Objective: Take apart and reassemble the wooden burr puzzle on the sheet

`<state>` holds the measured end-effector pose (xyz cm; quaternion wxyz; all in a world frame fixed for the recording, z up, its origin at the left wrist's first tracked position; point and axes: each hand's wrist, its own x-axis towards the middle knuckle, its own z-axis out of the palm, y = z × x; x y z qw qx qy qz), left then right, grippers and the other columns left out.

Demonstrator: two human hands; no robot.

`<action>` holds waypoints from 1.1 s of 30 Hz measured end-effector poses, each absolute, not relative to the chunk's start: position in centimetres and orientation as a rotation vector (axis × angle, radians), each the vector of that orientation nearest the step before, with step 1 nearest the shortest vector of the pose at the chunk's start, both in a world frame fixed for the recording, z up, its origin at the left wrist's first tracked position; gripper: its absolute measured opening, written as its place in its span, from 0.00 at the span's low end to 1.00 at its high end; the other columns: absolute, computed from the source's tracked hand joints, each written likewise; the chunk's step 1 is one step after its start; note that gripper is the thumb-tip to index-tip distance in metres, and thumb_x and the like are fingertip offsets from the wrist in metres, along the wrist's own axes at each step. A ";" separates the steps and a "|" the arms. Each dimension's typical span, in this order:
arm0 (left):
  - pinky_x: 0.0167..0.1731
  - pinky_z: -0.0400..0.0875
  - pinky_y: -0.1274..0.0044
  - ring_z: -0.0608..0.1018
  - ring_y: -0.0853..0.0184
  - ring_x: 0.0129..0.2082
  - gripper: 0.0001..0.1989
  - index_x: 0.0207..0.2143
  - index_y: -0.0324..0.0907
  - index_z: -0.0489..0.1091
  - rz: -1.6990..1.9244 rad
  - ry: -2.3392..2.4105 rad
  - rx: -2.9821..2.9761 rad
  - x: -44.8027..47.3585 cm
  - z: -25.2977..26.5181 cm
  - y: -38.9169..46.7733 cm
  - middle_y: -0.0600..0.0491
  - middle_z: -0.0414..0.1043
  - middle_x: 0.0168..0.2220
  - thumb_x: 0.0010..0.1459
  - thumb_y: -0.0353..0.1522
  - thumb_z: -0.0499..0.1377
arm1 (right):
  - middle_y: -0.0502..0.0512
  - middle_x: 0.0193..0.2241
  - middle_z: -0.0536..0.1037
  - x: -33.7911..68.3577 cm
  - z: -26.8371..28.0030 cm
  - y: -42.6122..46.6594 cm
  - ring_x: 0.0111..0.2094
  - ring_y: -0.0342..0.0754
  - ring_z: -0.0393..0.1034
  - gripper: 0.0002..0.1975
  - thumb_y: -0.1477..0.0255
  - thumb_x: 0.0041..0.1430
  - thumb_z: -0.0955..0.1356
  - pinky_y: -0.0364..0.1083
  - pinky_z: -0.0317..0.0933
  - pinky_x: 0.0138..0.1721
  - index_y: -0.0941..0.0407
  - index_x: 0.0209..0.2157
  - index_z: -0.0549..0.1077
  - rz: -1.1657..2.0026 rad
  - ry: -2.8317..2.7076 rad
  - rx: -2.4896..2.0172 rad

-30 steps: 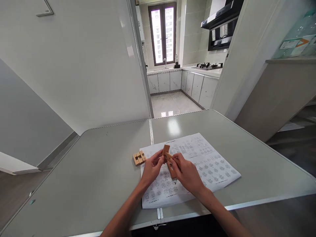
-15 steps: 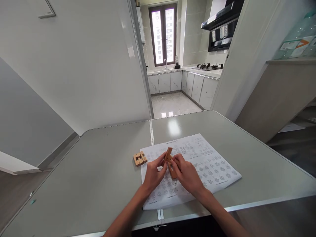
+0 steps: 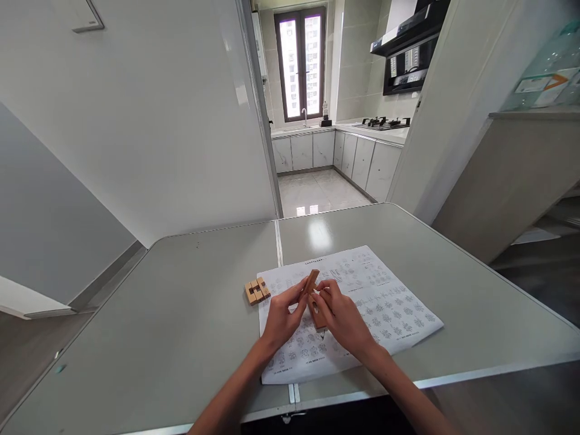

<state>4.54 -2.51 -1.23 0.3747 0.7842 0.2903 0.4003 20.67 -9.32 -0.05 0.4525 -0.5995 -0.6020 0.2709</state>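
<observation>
My left hand (image 3: 281, 311) is closed on a flat wooden puzzle piece (image 3: 312, 279) that sticks up at a slant between the thumb and fingers. Opposite it, my right hand (image 3: 343, 314) pinches at the same spot, its fingertips against the wooden pieces. Below them a second wooden puzzle piece (image 3: 318, 320), with a hole or notch in it, points down toward me. My fingers hide where the pieces meet. Under both hands lies a printed sheet (image 3: 385, 308) covered with small diagrams. Several notched wooden pieces (image 3: 257, 292) lie together at the sheet's left edge.
The grey-green folding table (image 3: 194, 326) has a metal seam (image 3: 278, 241) down its middle. Behind it a doorway opens on a kitchen with a stove (image 3: 383, 123). Plastic-wrapped bottles (image 3: 544, 81) stand on a ledge at the right.
The upright wooden piece has tilted slightly to the right, and my right fingers have shifted a little around the pieces. The loose pieces and sheet stay put.
</observation>
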 end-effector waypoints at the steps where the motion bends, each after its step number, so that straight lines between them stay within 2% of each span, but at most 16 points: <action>1: 0.56 0.78 0.62 0.80 0.57 0.55 0.22 0.64 0.48 0.67 1.042 0.755 2.019 4.5 -1.3 -2.5 0.52 0.75 0.59 0.69 0.33 0.58 | 0.47 0.26 0.75 20.6 0.1 -9.4 0.27 0.53 0.72 0.09 0.61 0.72 0.58 0.47 0.60 0.30 0.51 0.46 0.60 0.695 -1.471 -1.463; 4: 0.56 0.78 0.61 0.80 0.57 0.56 0.20 0.63 0.49 0.70 1.132 0.824 2.068 4.5 -1.5 -2.3 0.52 0.75 0.59 0.70 0.32 0.57 | 0.47 0.29 0.77 20.5 0.6 -9.8 0.26 0.51 0.72 0.14 0.59 0.72 0.59 0.46 0.60 0.28 0.51 0.52 0.59 0.809 -1.397 -1.400; 7: 0.59 0.76 0.59 0.78 0.57 0.58 0.20 0.62 0.50 0.70 1.224 0.868 2.146 4.5 -1.6 -2.3 0.52 0.73 0.61 0.70 0.31 0.56 | 0.50 0.32 0.80 20.5 0.9 -10.2 0.29 0.51 0.74 0.17 0.57 0.72 0.60 0.46 0.63 0.30 0.52 0.54 0.59 0.890 -1.322 -1.362; 11: 0.60 0.75 0.60 0.76 0.58 0.61 0.21 0.64 0.53 0.67 1.258 0.812 2.236 4.5 -1.4 -2.4 0.54 0.70 0.64 0.71 0.30 0.55 | 0.54 0.32 0.81 20.8 0.7 -10.3 0.34 0.53 0.76 0.17 0.55 0.71 0.61 0.48 0.65 0.35 0.53 0.47 0.66 0.926 -1.287 -1.367; 16: 0.60 0.75 0.63 0.75 0.60 0.61 0.22 0.64 0.54 0.66 1.252 0.750 2.294 4.3 -1.3 -2.3 0.56 0.70 0.64 0.72 0.28 0.53 | 0.54 0.32 0.80 20.9 0.4 -10.1 0.33 0.53 0.75 0.18 0.54 0.70 0.61 0.47 0.64 0.34 0.54 0.42 0.72 0.898 -1.290 -1.401; 24: 0.56 0.79 0.66 0.79 0.62 0.57 0.23 0.65 0.55 0.64 1.268 0.797 2.312 4.3 -1.4 -2.4 0.56 0.73 0.61 0.72 0.29 0.54 | 0.53 0.30 0.79 20.8 -0.2 -9.8 0.31 0.52 0.72 0.19 0.55 0.70 0.61 0.47 0.62 0.33 0.54 0.42 0.73 0.881 -1.304 -1.442; 33: 0.56 0.78 0.67 0.79 0.62 0.58 0.23 0.66 0.55 0.64 1.257 0.777 2.320 4.0 -1.5 -2.3 0.56 0.73 0.62 0.72 0.29 0.54 | 0.53 0.29 0.80 20.7 -0.4 -9.7 0.30 0.52 0.73 0.19 0.55 0.70 0.61 0.46 0.62 0.31 0.54 0.40 0.75 0.855 -1.309 -1.463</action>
